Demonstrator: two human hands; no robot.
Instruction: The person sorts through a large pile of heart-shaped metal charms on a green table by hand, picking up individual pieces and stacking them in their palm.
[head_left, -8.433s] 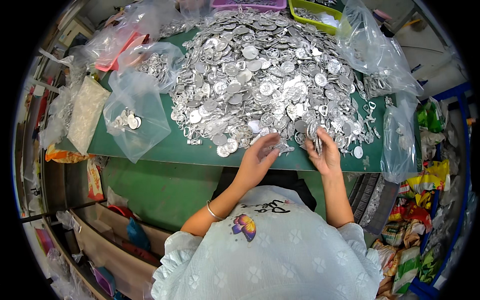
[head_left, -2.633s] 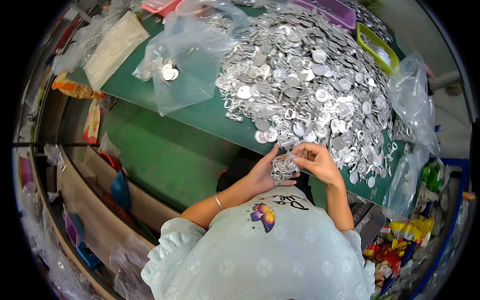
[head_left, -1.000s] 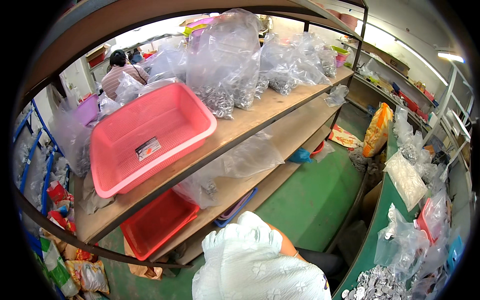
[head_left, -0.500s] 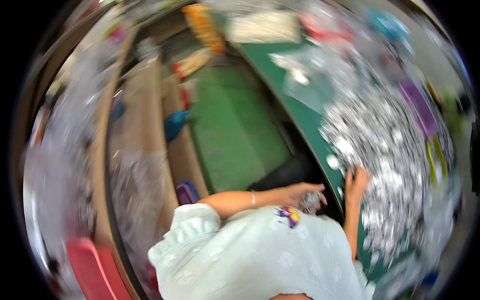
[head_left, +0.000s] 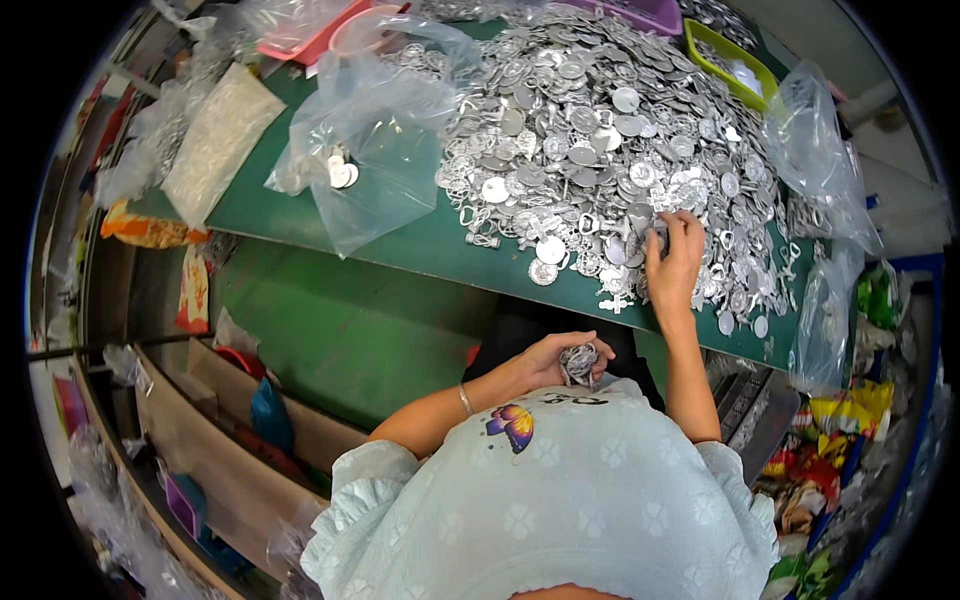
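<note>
Left hand: the left hand [head_left: 560, 360] sits close to the body, just below the counter edge, fingers curled around a small clutch of silver metal pieces [head_left: 578, 362].
Right hand: the right hand [head_left: 672, 262] is out on the big heap of metal pieces [head_left: 610, 130], fingers bent down into the near edge of it, picking among the pieces; whether they have pinched one yet, I cannot tell.
Heap: it covers most of the green counter [head_left: 420, 245], discs and ring-shaped charms mixed together, piled thick.
Bag: a clear plastic bag [head_left: 375, 150] lies flat to the left of the heap, with only a few discs [head_left: 342, 172] inside.
Done so far: by my reading, very little; a handful gathered in the palm, a few pieces bagged.
Left to do: nearly the whole heap looks unsorted.
Surroundings: a yellow-green tray [head_left: 730, 62] stands at the far side; more clear bags [head_left: 815, 130] lie at the right.
</note>
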